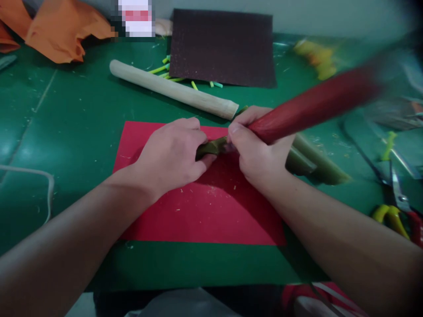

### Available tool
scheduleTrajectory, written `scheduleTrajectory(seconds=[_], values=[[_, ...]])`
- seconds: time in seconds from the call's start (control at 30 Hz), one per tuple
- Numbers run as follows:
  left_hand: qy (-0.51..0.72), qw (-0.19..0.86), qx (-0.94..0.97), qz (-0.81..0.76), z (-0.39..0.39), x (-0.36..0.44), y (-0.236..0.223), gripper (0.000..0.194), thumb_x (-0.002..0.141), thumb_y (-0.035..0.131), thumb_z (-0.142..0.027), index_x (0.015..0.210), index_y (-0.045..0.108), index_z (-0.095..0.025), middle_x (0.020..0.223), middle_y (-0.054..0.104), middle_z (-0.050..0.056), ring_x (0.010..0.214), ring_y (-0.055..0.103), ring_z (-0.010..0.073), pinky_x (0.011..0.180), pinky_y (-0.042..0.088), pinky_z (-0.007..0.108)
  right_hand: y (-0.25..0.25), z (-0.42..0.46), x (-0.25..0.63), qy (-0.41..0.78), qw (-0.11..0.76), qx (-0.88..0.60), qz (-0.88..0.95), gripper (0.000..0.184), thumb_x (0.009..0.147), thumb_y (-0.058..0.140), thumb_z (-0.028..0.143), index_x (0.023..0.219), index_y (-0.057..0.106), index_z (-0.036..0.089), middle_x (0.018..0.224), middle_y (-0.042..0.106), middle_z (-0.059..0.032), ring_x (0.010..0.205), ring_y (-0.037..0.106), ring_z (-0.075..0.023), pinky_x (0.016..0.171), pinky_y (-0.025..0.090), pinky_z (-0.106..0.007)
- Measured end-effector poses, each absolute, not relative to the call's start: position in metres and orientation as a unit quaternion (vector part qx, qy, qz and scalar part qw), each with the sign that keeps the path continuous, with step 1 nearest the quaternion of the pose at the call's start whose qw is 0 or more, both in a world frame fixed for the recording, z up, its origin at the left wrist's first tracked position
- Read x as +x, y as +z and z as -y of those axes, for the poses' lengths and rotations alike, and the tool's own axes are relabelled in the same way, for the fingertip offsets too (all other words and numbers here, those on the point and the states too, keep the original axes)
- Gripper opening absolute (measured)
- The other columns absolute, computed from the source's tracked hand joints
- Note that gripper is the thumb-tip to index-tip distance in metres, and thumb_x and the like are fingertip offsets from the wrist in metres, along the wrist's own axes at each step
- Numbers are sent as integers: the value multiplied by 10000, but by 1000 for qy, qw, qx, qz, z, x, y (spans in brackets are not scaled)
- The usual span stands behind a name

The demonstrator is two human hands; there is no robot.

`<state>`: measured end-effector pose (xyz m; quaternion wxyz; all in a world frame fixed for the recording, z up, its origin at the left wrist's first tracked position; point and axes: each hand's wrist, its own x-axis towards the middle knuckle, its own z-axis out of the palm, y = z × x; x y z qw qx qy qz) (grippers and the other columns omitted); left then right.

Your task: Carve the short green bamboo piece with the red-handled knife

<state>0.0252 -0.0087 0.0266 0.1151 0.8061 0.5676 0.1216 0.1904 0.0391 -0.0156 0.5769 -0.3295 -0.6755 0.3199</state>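
Observation:
My left hand (175, 152) is closed around a dark green piece of bamboo (216, 145) above a red sheet (205, 211). The fingertips curl over the piece, and most of it is hidden by my hands. Close beside it on the right, my right hand (259, 145) is wrapped round the lower end of a tool with a thick red handle (310, 103). That handle slants up to the right and blurs at its far end; its working end is hidden at my fingers. Small pale shavings (211, 190) lie on the red sheet.
Behind my hands lies a pale peeled stick (172, 90); a dark sheet (223, 48) covers yellow-green sticks. Thick green bamboo lengths (313, 163) rest beyond my right wrist. Scissors (399, 202) are at the right, orange cloth (62, 28) at back left, a white cord (49, 185) at left.

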Motion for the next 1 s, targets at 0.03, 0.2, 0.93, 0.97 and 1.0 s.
scheduleTrajectory(seconds=[0.03, 0.2, 0.93, 0.97, 1.0], values=[[120, 116, 806, -568, 9, 25, 27, 222, 945, 631, -351, 886, 724, -159, 909, 653, 85, 864, 618, 234, 653, 416, 341, -16, -39, 190, 329, 582, -320, 672, 247, 791, 683, 147, 628, 529, 250, 594, 518, 45, 542, 517, -129, 561, 478, -323], [129, 117, 804, -568, 8, 24, 25, 233, 941, 624, -360, 880, 729, -161, 902, 654, 85, 842, 610, 229, 637, 408, 341, -15, -39, 188, 336, 612, -312, 645, 220, 784, 661, 139, 612, 573, 246, 605, 562, 37, 556, 535, -132, 576, 493, -322], [135, 138, 794, -576, 6, 25, 25, 225, 934, 663, -352, 841, 726, -158, 836, 614, 61, 753, 556, 191, 622, 372, 325, -16, -41, 191, 335, 604, -307, 655, 215, 807, 658, 154, 626, 573, 236, 603, 549, 51, 554, 522, -112, 580, 482, -302], [138, 136, 794, -576, 6, 24, 25, 227, 932, 666, -356, 841, 726, -158, 839, 617, 62, 756, 557, 192, 621, 369, 325, -16, -41, 191, 321, 604, -313, 659, 212, 816, 662, 180, 631, 577, 241, 613, 562, 43, 568, 537, -120, 588, 495, -309], [141, 135, 794, -575, 6, 24, 25, 227, 929, 670, -357, 839, 725, -157, 844, 620, 63, 758, 558, 191, 620, 368, 325, -16, -42, 191, 309, 600, -319, 665, 211, 827, 671, 207, 641, 579, 247, 627, 575, 34, 586, 555, -131, 600, 511, -319]])
